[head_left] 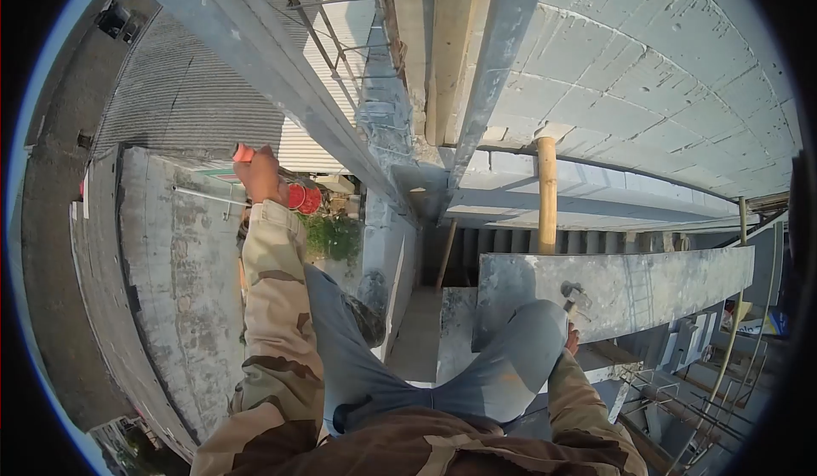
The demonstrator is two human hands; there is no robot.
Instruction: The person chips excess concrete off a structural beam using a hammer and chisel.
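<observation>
My left hand [260, 176] is raised out to the left, past the building's edge. Its fingers are closed around a small orange-red object [244, 151] whose kind I cannot make out. Low on the right, beside my bent knee, my right hand [573, 339] is closed on the handle of a hammer [577, 299]. The hammer's metal head shows over a grey, stained board [672, 284]. My knee partly covers the board, and most of the right hand is hidden behind my leg and sleeve.
Upright metal beams [281, 67] and a rebar cage [328, 29] rise before me. A block wall [647, 76] stands at right, with a wooden pole [546, 195] near it. Far below on the left lie a corrugated roof [200, 93] and a red container [304, 198].
</observation>
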